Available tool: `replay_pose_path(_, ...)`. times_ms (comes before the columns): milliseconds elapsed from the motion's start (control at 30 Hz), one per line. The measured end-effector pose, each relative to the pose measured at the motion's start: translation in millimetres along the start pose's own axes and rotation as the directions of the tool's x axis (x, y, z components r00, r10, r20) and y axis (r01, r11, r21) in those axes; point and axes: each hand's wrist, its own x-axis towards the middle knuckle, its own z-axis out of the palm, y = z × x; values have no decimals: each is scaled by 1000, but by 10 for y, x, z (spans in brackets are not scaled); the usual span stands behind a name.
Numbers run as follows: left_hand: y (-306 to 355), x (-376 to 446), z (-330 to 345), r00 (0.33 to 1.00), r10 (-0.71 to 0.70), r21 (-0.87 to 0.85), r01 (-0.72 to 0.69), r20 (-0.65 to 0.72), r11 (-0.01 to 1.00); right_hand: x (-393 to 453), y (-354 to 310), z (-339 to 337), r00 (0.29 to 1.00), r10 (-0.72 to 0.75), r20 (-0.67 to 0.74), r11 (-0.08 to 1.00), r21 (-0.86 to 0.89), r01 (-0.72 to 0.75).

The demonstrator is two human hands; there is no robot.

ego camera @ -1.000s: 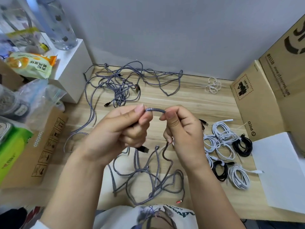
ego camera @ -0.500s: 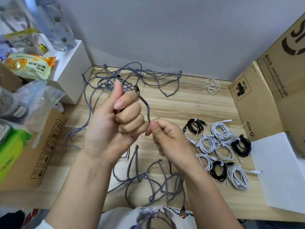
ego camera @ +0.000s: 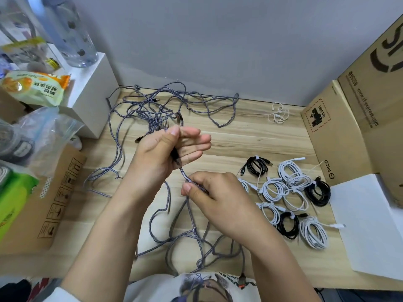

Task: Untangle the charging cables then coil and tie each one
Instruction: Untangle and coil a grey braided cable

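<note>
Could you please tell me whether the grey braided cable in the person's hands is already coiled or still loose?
Still loose. The grey braided cable runs between the left hand and right hand, trailing in uncoiled loops over the table.

Both forearms bare here, a white sleeve (ego camera: 57,294) edge showing at the left elbow, and a white printed T-shirt (ego camera: 165,286) below, short-trimmed nails.

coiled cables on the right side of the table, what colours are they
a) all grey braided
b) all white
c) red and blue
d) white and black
d) the tied bundles to the right of the hands are a mix of white coils and black coils, while the grey braided cable is uncoiled, running between the left hand and right hand.
</note>
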Motion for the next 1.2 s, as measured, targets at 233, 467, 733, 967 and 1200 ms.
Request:
replay_pose_path(233,-128,1,-19,999,45,127,-49,31,991,-9,-62,29,1000,18,13,990,-140,-16)
replay_pose_path(467,-105,-71,-168,972,-89,569,-51,216,821,-71,-18,-154,978,-32,-204,996,72,48)
replay_pose_path(733,-23,-218,-131,844,-226,156,171,487,973,7,26,-163,897,-6,-442,859,457,231)
replay_pose_path(967,-9,-224,-86,848,-118,-159,230,516,960,53,110,-125,951,81,-299,688,707,164)
replay_pose_path(1200,-47,-184,-12,915,-117,-298,243,386,923,100,109,14,983,183,13,599,792,-122)
